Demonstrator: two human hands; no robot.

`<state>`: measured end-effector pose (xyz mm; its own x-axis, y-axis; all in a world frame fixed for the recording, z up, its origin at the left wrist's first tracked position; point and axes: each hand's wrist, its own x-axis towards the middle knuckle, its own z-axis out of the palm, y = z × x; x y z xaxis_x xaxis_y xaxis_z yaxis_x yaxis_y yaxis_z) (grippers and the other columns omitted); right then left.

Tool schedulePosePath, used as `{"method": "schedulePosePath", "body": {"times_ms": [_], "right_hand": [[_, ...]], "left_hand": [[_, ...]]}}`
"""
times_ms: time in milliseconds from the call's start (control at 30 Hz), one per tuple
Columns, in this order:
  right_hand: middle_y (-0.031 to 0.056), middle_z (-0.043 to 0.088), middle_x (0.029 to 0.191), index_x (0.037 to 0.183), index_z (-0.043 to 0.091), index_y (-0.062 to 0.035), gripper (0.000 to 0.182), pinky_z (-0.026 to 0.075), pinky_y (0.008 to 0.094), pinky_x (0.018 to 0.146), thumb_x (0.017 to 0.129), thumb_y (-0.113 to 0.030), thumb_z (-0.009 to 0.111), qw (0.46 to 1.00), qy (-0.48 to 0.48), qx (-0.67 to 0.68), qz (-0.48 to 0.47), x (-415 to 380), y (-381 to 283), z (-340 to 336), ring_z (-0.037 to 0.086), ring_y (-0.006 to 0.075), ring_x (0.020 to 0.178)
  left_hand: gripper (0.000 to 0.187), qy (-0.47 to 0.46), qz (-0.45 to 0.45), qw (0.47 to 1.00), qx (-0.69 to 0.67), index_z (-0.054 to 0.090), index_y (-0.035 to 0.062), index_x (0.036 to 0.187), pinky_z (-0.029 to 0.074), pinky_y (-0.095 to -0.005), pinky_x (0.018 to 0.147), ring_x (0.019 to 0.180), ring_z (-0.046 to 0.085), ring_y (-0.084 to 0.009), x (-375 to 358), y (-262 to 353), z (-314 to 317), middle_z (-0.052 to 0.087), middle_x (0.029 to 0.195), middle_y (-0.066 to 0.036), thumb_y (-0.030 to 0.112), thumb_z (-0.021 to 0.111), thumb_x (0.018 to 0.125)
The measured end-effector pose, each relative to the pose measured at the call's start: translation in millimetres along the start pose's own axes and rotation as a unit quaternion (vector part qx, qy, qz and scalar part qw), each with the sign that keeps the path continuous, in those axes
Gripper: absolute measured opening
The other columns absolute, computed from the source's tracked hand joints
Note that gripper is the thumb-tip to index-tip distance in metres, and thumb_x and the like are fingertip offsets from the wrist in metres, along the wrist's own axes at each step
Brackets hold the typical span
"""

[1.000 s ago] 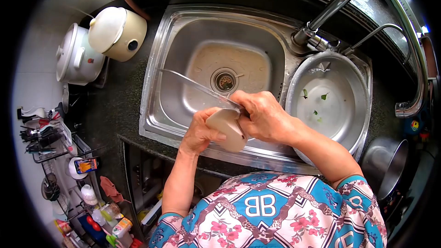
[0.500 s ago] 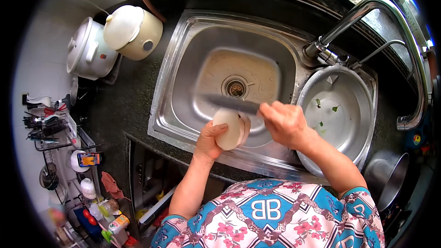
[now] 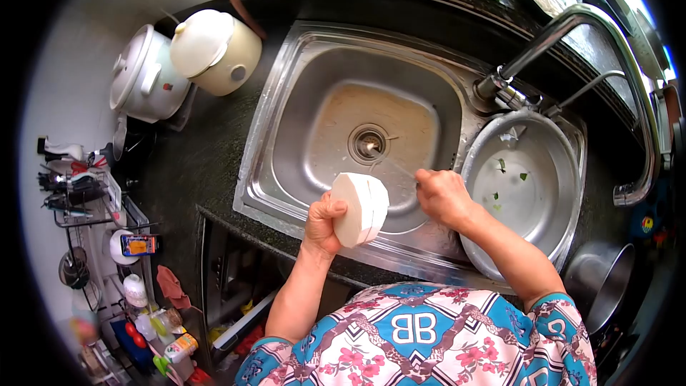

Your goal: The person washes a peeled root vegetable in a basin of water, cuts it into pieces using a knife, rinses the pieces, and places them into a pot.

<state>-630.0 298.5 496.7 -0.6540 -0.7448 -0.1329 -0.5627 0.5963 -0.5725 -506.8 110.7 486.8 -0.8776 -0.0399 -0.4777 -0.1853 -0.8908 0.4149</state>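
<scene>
My left hand (image 3: 323, 226) is wrapped round a thick, peeled white vegetable piece (image 3: 351, 209), flat-faced with a narrow slit running down its side. It is held above the near edge of the steel sink (image 3: 294, 111). To its right, my right hand (image 3: 447, 199) is closed in a fist round a knife (image 3: 394, 164). The blade shows only as a thin grey line, edge-on, pointing up and left toward the drain (image 3: 369, 144). A gap separates the knife from the vegetable; the handle is hidden in my fingers.
Right of the sink stands a metal basin (image 3: 468, 154) with water and green leaf bits, under a tall curved faucet (image 3: 647, 114). Two lidded cookers (image 3: 227, 57) sit at the back left. A steel pot (image 3: 607, 282) is at the right, a utensil rack (image 3: 78, 225) at the left.
The knife has turned from showing its broad dark blade over the vegetable to edge-on, apart from it. My left hand has tilted the piece so its slit side shows.
</scene>
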Motion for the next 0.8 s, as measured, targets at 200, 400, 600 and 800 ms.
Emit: {"method": "schedulePosePath", "body": {"times_ms": [200,400,600,800], "right_hand": [[0.0232,0.058,0.078,0.093,0.056,0.0013,0.016,0.046,0.0392,0.054,0.078,0.002,0.051,0.936,0.193,0.292,-0.025,11.5,-23.4,-19.2,0.057,0.0329,0.057],[0.0185,0.056,0.060,0.084,0.054,0.0080,0.019,0.046,0.0372,0.060,0.077,-0.009,0.051,0.962,-0.033,0.232,0.138,23.2,-8.9,-25.7,0.057,0.0242,0.057],[0.0053,0.056,0.057,0.079,0.056,0.0036,0.017,0.039,0.0251,0.040,0.082,-0.013,0.054,0.908,0.043,0.392,0.142,12.7,-21.6,-28.4,0.048,0.0095,0.040],[0.0105,0.058,0.063,0.093,0.052,0.0032,0.019,0.041,0.0232,0.039,0.086,-0.014,0.055,0.822,-0.018,0.557,0.115,-12.5,-44.4,-43.0,0.051,0.0128,0.041]], "left_hand": [[0.055,-0.033,0.004,0.998,-0.061,0.049,0.0010,0.114,0.039,-0.0366,0.057,0.074,0.047,-0.0251,4.7,1.7,-17.0,0.053,0.094,-0.017,0.029,0.068,0.070],[0.043,0.057,-0.003,0.993,-0.101,0.055,0.0101,0.112,0.044,-0.0430,0.065,0.083,0.056,-0.0283,9.2,0.3,0.5,0.061,0.097,-0.008,0.039,0.055,0.080],[0.042,0.084,-0.003,0.989,-0.120,0.050,0.0086,0.118,0.044,-0.0433,0.069,0.087,0.055,-0.0266,10.5,-3.4,-5.6,0.058,0.106,-0.010,0.031,0.055,0.082],[0.054,0.015,-0.005,0.987,-0.159,0.043,0.0027,0.123,0.042,-0.0467,0.089,0.102,0.053,-0.0285,6.3,-4.8,-9.0,0.054,0.114,-0.013,0.010,0.065,0.074]]}}
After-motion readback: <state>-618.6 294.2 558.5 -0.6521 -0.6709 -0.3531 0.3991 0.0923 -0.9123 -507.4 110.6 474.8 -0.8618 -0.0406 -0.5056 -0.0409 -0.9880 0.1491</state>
